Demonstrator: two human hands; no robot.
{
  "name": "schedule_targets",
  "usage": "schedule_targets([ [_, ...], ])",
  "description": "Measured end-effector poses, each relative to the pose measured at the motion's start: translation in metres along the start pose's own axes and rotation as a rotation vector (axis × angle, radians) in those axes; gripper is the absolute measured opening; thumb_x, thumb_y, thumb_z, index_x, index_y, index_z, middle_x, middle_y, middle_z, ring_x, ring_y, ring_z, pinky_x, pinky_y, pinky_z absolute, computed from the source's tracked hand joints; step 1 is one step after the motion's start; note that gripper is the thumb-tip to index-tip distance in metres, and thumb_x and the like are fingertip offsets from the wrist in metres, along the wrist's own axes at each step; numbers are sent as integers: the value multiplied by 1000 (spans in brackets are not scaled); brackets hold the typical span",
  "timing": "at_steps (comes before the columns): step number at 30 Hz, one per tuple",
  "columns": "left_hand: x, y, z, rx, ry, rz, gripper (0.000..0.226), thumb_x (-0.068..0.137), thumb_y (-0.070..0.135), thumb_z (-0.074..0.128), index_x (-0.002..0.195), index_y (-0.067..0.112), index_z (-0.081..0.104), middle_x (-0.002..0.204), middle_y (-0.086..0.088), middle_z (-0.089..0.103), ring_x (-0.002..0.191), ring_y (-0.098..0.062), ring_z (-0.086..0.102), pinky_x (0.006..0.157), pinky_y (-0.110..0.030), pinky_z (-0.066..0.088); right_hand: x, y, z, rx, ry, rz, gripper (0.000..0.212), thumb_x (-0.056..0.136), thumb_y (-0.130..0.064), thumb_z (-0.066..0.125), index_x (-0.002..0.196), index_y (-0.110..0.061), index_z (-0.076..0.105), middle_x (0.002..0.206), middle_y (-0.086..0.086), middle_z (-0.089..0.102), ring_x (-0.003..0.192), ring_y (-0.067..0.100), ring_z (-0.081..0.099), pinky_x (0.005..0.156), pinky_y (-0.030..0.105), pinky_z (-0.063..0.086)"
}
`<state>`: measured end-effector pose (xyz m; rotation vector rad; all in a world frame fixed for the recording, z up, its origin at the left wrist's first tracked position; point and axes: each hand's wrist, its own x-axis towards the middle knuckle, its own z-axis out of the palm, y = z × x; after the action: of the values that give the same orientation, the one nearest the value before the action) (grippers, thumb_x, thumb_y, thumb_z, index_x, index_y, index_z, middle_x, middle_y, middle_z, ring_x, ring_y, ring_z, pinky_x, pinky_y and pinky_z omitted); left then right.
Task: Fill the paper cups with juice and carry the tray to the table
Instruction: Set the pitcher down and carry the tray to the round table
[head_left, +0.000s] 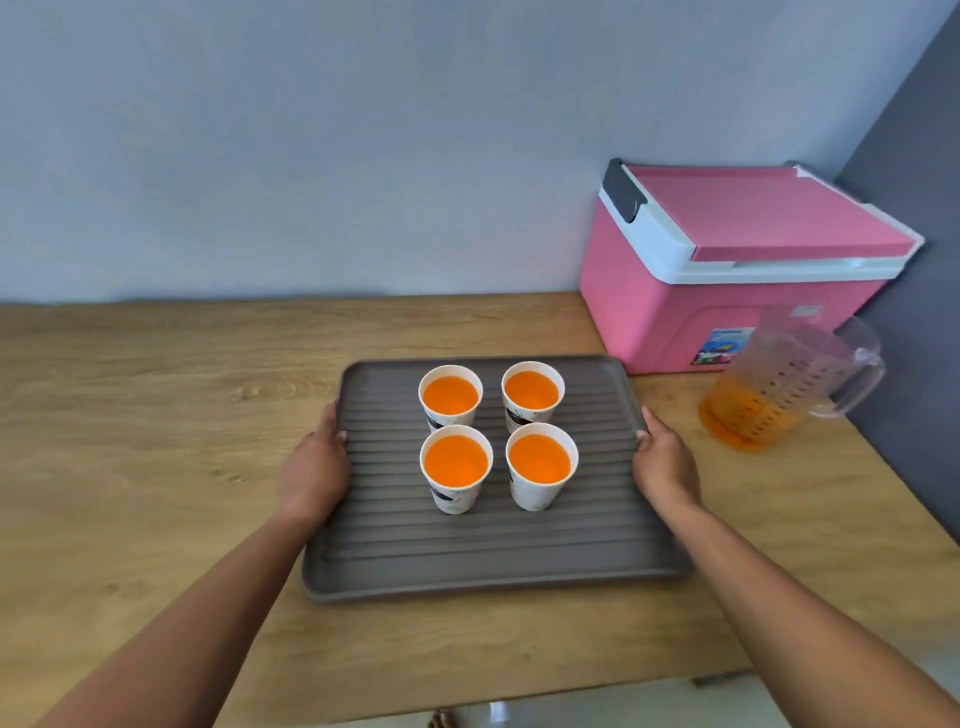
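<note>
While both of my arms reach forward over the wooden counter (156, 395), my hands take the grey ribbed tray (483, 551) by its two short sides. My left hand (317, 467) is curled around the tray's left rim, the thumb lying on top of the edge and the fingers tucked under it, out of sight. My right hand (665, 462) grips the tray's right rim the same way, thumb over the lip, fingers hidden beneath. Whether the tray has left the counter or is resting on it, I cannot tell.

Four paper cups stand upright on the tray's far half, in a two-by-two square: the far-left cup (451, 397), the far-right cup (532, 396), the near-left cup (456, 467) and the near-right cup (540, 465). Each holds orange juice close to its brim. The near pair stands just in front of the far pair, close enough to overlap them in my view.

Right of the tray, apart from it, a clear plastic pitcher (779, 384) stands on the counter with a little orange juice at its bottom and its handle pointing away from the tray. Beyond the tray's far-right corner sits a pink cooler box (727, 280) with a white rim, its lid shut, against the pale wall (311, 156).
</note>
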<state>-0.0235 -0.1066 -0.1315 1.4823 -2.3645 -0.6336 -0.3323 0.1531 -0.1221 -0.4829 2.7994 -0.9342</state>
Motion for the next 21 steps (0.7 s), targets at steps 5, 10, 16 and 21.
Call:
schedule_targets([
  [5, -2, -4, -8, -28, 20, -9, 49, 101, 22, 38, 149, 28, 28, 114, -22, 67, 98, -41, 64, 74, -43, 48, -8, -4, -5, 20, -5, -22, 46, 101, -19, 43, 147, -25, 47, 144, 7, 55, 124, 34, 55, 99, 36, 44],
  [10, -52, 3, -15, -34, 6, -8, 50, 102, 22, 38, 150, 27, 28, 116, -23, 67, 101, -43, 63, 77, -43, 47, -43, 21, -39, 23, 3, -33, 45, 101, -20, 43, 146, -23, 48, 144, 9, 55, 124, 36, 55, 100, 38, 44],
  [16, -101, 11, -21, -84, -6, 9, 49, 101, 21, 39, 149, 27, 31, 117, -23, 66, 103, -43, 62, 79, -42, 46, -81, 43, -74, 60, 26, -26, 45, 102, -21, 42, 147, -25, 47, 142, 6, 57, 124, 34, 55, 98, 36, 44],
  [21, -135, 17, -26, -136, -19, 3, 51, 102, 21, 39, 152, 25, 28, 123, -24, 64, 109, -43, 60, 84, -42, 45, -114, 61, -99, 100, 20, -9, 45, 103, -18, 41, 147, -23, 47, 143, 4, 56, 127, 31, 54, 101, 36, 44],
])
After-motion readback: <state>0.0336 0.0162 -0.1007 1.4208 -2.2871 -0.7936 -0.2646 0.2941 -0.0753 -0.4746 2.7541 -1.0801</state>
